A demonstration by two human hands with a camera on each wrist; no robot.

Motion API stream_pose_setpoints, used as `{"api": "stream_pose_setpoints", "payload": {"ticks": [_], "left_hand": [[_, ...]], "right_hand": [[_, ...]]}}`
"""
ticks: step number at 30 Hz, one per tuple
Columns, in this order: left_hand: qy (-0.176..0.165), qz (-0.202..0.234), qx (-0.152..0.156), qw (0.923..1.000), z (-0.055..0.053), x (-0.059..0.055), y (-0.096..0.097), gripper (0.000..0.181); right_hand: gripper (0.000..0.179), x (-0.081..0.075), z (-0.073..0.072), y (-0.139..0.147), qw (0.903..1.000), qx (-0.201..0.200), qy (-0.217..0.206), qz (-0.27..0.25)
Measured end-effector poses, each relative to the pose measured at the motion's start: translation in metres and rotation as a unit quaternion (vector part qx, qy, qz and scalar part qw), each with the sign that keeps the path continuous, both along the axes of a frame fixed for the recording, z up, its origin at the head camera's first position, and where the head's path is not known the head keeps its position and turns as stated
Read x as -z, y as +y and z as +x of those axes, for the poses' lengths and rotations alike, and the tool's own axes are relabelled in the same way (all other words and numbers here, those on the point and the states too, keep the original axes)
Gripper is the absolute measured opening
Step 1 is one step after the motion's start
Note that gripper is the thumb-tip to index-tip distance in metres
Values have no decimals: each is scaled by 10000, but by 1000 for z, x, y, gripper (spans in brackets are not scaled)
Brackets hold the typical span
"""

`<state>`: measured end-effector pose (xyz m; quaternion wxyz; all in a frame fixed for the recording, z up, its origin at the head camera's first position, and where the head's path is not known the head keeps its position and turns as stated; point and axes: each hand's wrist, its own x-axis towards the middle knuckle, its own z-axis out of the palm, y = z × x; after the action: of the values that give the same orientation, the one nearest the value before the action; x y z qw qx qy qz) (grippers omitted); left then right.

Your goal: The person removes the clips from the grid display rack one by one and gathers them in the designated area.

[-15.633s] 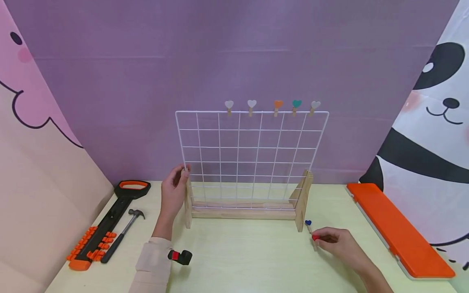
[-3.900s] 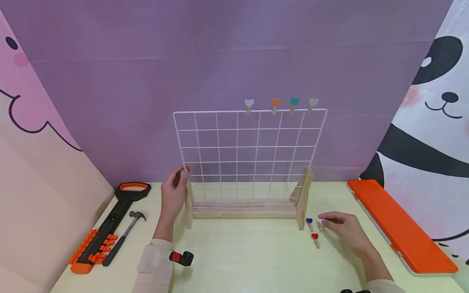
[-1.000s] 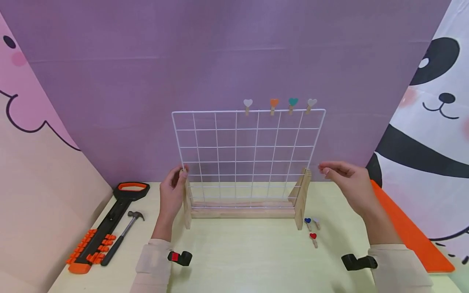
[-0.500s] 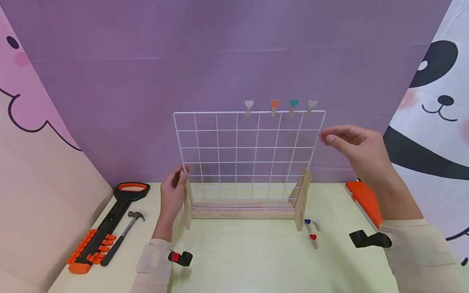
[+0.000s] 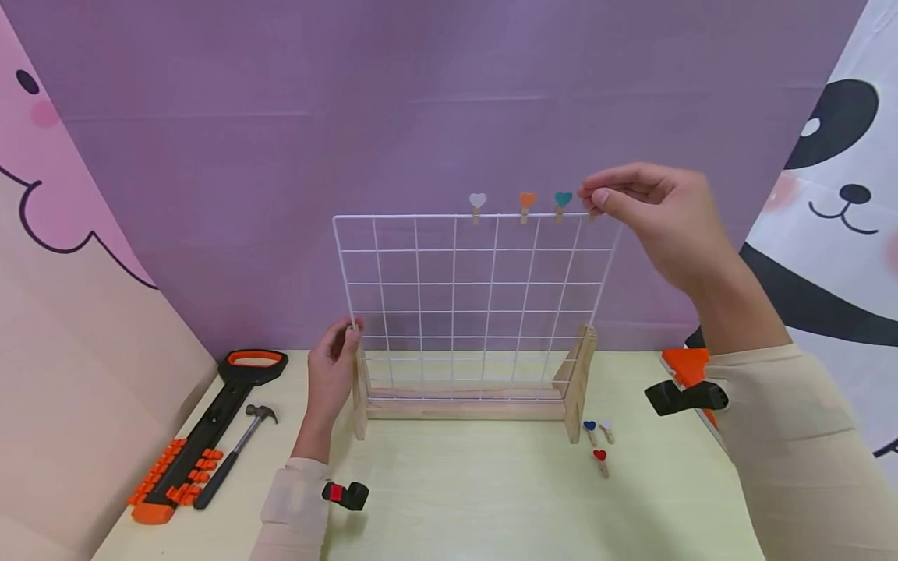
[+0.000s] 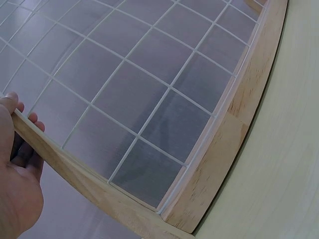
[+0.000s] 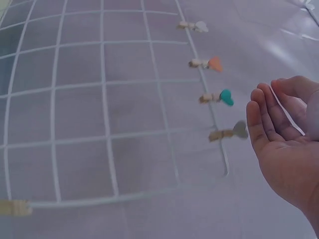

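A white wire grid (image 5: pixel 453 283) stands upright in a wooden stand (image 5: pixel 577 389). My left hand (image 5: pixel 333 378) grips the top of the stand's left post (image 6: pixel 65 167), thumb on the near side. Up at the grid's top right corner, my right hand (image 5: pixel 666 222) has its fingertips right at a mini clothespin with a pale grey heart (image 7: pixel 240 129); in the right wrist view its fingers are loosely bent beside the heart. Along the top wire sit clothespins with teal (image 5: pixel 563 199), orange (image 5: pixel 528 200) and white (image 5: pixel 478 200) hearts.
By the stand's right foot lie clothespins with blue (image 5: pixel 590 426), white (image 5: pixel 606 426) and red (image 5: pixel 599 456) hearts. A hammer (image 5: pixel 235 460) and a black-and-orange tool (image 5: pixel 217 417) lie at left. An orange case (image 5: pixel 686 365) at right is partly hidden by the right arm.
The leftmost white-heart clothespin has gone from the top wire; a white one now lies by the blue and red ones. My right hand has risen from the table to the grid's top right corner.
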<state>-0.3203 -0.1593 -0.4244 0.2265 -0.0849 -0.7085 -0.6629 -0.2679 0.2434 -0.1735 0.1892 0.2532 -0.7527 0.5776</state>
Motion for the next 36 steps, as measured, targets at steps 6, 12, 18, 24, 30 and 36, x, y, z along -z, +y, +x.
{"api": "stream_pose_setpoints", "payload": {"ticks": [6,12,18,24,30,36], "left_hand": [[-79,-41,-8,10000,1,-1,-1,39],[-172,-85,-58,9998,1,1,-2,41],[-181,-129,-10,9998,1,2,-4,43],[-76,-82,-8,9999,-1,2,-3,42],[-36,-26,1,10000,-2,4,-3,40],[-29,-26,15,10000,0,3,-2,39]], "right_hand": [[27,-15,-8,-21,9992,-246,-218,-227],[21,-26,-20,-43,9982,-391,-349,-277],[23,-36,-30,-59,9986,-330,-398,100],[20,-37,-40,-74,9981,-301,-383,386],[25,-35,-43,-87,9945,-89,-543,891],[22,-34,-46,-94,9919,93,-451,1186]]}}
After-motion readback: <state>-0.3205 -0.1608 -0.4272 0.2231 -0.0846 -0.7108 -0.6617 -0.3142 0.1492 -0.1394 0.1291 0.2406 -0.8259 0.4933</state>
